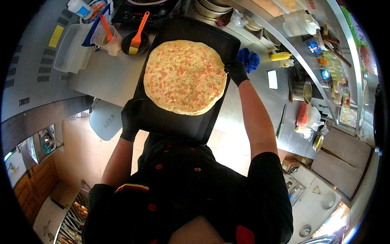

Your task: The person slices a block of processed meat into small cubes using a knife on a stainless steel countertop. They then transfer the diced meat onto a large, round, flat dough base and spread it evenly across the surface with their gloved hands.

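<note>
A large round flatbread [186,77] dotted with small pink pieces lies on a black baking tray [170,125], which reaches over the near edge of the steel counter. My left hand [131,117], in a black glove, grips the tray's left side, with its fingers partly hidden against the dark metal. At the right side is my right hand [237,71], also black-gloved, closed at the tray's rim close to the bread's edge. A blue cloth [248,59] lies just beyond it.
Left of the tray stand a black bowl with an orange pastry brush [138,35], a plastic jug [106,39] and a clear container [73,48]. An induction hob [137,15] is behind. On the right are a yellow squeeze bottle [280,56], a knife [281,122] and a steel pot [301,91].
</note>
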`<state>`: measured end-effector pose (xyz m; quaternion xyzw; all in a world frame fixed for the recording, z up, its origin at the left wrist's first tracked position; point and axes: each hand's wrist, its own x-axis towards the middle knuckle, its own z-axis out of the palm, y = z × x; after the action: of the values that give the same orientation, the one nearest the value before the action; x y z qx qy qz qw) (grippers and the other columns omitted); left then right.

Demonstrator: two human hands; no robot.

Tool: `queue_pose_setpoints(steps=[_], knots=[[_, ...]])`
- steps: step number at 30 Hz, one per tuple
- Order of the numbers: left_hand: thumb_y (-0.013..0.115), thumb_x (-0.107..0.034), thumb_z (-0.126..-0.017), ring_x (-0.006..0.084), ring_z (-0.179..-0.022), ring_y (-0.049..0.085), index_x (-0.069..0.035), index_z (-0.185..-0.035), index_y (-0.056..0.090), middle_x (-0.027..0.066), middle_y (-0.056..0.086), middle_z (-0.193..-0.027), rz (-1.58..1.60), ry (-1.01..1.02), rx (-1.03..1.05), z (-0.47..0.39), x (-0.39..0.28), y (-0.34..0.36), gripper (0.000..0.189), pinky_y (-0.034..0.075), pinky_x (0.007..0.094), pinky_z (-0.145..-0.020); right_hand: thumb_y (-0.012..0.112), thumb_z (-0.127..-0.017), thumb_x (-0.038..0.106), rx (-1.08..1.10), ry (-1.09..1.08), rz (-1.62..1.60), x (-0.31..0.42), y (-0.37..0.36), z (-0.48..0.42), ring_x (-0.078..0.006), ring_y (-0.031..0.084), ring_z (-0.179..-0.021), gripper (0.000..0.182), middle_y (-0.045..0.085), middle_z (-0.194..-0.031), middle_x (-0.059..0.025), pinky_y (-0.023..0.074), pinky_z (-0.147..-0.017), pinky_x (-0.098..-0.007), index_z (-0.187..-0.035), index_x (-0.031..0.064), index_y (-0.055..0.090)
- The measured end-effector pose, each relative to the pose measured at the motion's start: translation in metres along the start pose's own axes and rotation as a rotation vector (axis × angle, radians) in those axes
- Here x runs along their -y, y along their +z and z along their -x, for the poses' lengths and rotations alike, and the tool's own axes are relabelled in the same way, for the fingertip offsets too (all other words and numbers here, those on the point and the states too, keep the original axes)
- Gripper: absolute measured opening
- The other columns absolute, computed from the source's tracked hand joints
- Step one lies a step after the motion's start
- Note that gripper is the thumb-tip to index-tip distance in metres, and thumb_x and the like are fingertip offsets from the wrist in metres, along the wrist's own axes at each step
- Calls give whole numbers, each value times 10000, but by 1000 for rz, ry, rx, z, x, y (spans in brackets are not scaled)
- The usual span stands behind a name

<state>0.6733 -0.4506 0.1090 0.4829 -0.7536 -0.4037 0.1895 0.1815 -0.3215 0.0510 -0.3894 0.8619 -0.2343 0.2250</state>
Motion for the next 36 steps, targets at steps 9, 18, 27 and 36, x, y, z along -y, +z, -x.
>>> queue_pose_setpoints(steps=[9,18,27,36], knots=[[676,-142,-887,284,-918,706,-56,-1048,704,151,713,-980,60,18,-6,-2,-3,2,185,538,359,-785,600,-901,163,-112,-213,197,-15,21,-4,-389,665,-953,219,697,-974,-232,536,-781,-467,-1036,10,681],[683,-179,-886,305,-898,701,-44,-1029,697,159,709,-966,29,-45,5,0,0,2,197,538,367,-777,665,-865,293,-68,-71,290,14,1,6,-386,675,-851,238,702,-882,-210,527,-761,-490,-880,67,740],[684,-149,-872,312,-909,704,-47,-1060,692,171,709,-971,79,-4,-2,0,5,11,214,544,382,-776,681,-890,248,30,263,-630,-40,-8,19,-211,680,-703,248,725,-829,-123,505,-646,-357,-898,7,742],[683,-172,-892,299,-919,707,-45,-1081,685,172,710,-972,111,-5,-3,2,-7,11,228,538,377,-776,687,-860,128,70,139,-264,-6,-16,47,-167,684,-709,180,734,-842,-108,543,-676,-304,-971,0,748]])
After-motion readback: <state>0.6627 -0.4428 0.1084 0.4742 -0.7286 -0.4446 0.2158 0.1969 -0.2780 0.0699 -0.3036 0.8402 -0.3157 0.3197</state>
